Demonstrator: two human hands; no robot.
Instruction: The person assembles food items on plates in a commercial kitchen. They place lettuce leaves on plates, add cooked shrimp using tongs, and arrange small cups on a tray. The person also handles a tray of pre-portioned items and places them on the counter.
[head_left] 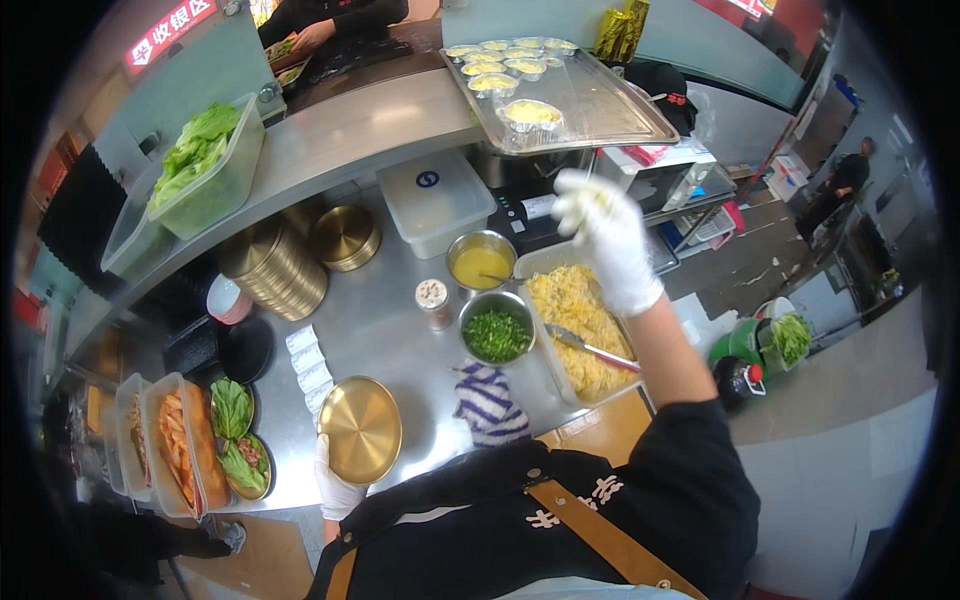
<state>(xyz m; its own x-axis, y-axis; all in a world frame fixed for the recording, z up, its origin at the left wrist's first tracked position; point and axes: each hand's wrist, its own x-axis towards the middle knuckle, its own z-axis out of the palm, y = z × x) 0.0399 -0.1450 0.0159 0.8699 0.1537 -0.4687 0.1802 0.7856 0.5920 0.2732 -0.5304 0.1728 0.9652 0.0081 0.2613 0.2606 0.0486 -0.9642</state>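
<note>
My left hand (338, 490), in a white glove, grips the edge of a round gold metal dish (361, 432), tilted and showing its bare inside. My right hand (612, 240), also gloved, is raised over the far side of a clear tub (557, 372) of yellow shredded food (570, 300). Its fingers are curled and slightly blurred; a yellowish bit shows at them, too small to name. Metal tongs (590, 347) lie on the shredded food. Beside the tub stand a bowl of chopped green herbs (497, 333) and a pot of yellow liquid (481, 266) with a spoon in it.
A shaker (433, 300) and a striped cloth (490, 405) sit mid-counter. Stacked gold dishes (275, 270), white packets (309, 362) and two filled dishes (233, 410) are left. A tray (590, 100) of foil cups and a lettuce tub (212, 180) occupy the shelf. Another person works beyond.
</note>
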